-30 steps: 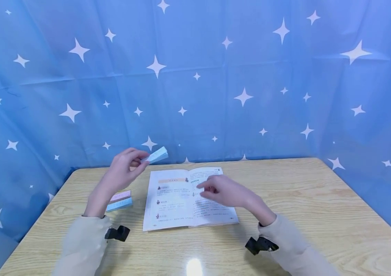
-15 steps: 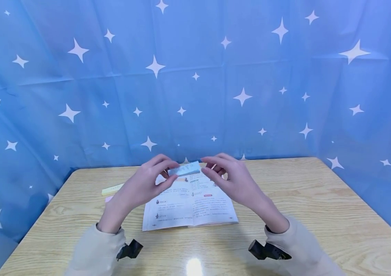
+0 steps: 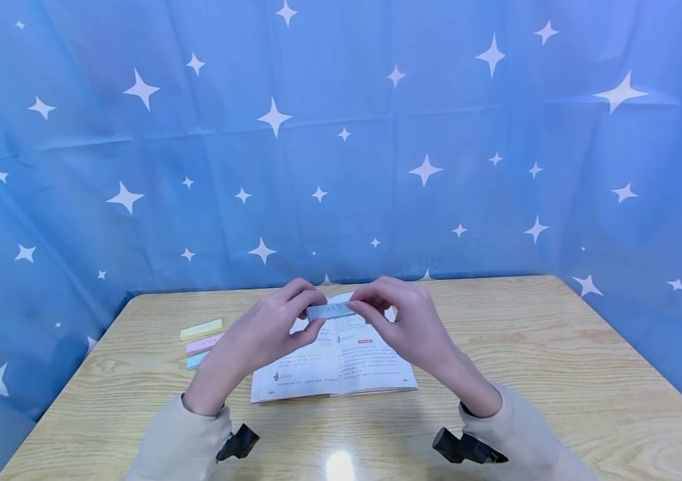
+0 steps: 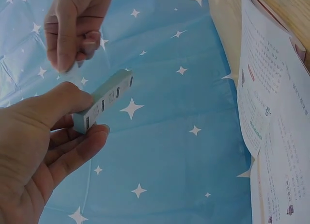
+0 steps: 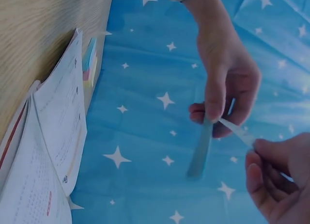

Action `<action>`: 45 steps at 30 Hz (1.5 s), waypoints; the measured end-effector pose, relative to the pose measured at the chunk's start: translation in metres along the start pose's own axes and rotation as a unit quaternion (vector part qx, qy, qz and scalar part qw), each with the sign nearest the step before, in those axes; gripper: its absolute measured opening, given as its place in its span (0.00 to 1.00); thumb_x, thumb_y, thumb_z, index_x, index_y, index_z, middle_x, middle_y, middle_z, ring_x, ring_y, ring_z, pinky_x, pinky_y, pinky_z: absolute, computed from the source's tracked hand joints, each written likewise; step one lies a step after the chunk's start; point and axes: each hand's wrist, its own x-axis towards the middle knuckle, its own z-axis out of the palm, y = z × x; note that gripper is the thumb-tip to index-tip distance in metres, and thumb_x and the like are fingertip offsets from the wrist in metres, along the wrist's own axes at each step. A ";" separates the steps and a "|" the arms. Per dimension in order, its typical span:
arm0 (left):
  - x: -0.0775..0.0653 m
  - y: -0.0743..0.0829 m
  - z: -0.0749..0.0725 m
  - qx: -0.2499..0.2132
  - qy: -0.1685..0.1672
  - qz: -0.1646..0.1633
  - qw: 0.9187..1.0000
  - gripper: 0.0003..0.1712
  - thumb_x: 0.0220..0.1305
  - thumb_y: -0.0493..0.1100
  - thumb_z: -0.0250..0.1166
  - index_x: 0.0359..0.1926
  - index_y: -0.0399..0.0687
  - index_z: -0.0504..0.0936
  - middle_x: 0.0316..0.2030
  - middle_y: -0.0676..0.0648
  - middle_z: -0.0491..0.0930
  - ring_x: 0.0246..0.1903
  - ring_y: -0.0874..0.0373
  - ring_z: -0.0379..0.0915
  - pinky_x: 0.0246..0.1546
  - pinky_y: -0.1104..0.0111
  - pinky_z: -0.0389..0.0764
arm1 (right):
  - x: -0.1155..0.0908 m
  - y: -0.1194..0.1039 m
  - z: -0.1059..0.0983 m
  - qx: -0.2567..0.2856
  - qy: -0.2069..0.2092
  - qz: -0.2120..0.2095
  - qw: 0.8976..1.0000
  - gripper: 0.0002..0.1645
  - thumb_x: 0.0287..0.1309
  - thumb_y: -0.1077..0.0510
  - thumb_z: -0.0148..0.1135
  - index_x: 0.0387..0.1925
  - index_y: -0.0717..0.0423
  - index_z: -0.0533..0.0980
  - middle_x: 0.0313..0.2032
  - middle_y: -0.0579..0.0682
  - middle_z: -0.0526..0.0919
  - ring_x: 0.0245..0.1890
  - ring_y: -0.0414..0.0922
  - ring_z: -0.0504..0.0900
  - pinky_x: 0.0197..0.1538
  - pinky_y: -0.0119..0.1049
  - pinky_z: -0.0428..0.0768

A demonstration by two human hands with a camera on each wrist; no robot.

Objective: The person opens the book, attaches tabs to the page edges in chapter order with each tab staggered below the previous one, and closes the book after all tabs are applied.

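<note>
My left hand (image 3: 271, 331) pinches one end of a narrow pale-blue sticky note pad (image 4: 109, 95) between thumb and fingers, above the open book (image 3: 371, 371). Handwriting shows on the pad's face in the head view; printed marks run along the side seen in the left wrist view. In the right wrist view my right hand (image 5: 281, 178) pinches the free end of a thin pale sheet (image 5: 237, 131). That sheet slants away from the pad, and its other end meets the pad at the left thumb. In the head view the fingers partly cover the pad.
To the left of the book, a yellow sticky pad (image 3: 201, 329), a pink one (image 3: 202, 344) and a blue one (image 3: 195, 361) lie on the wooden table (image 3: 545, 367). A blue star-patterned cloth (image 3: 341, 167) hangs behind the table.
My left hand has brought the blue pad rightward over the book. My right hand has risen from the page to the pad and now pinches the sheet's end.
</note>
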 end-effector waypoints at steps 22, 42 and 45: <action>0.015 0.008 0.056 -0.094 -0.044 -0.081 0.991 0.10 0.64 0.34 0.69 0.46 0.37 0.82 0.41 0.45 0.78 0.32 0.58 0.75 0.33 0.76 0.79 | 0.012 0.035 -0.082 0.016 -0.042 0.250 0.967 0.11 0.68 0.53 0.66 0.41 0.58 0.84 0.27 0.52 0.85 0.27 0.45 0.83 0.32 0.32 0.81; 0.071 0.050 0.159 -0.104 -0.195 -0.093 0.971 0.10 0.71 0.38 0.64 0.49 0.38 0.82 0.44 0.47 0.76 0.34 0.69 0.73 0.34 0.87 0.72 | -0.002 0.061 -0.166 -0.063 -0.035 0.390 0.918 0.27 0.70 0.43 0.61 0.53 0.62 0.80 0.33 0.45 0.87 0.33 0.38 0.85 0.41 0.27 0.79; 0.077 0.060 0.177 -0.097 -0.220 -0.083 0.967 0.09 0.70 0.39 0.65 0.48 0.40 0.83 0.42 0.49 0.76 0.32 0.70 0.69 0.32 0.87 0.70 | -0.005 0.063 -0.172 -0.064 -0.034 0.401 0.913 0.28 0.69 0.42 0.61 0.54 0.62 0.80 0.33 0.44 0.86 0.33 0.38 0.85 0.42 0.28 0.77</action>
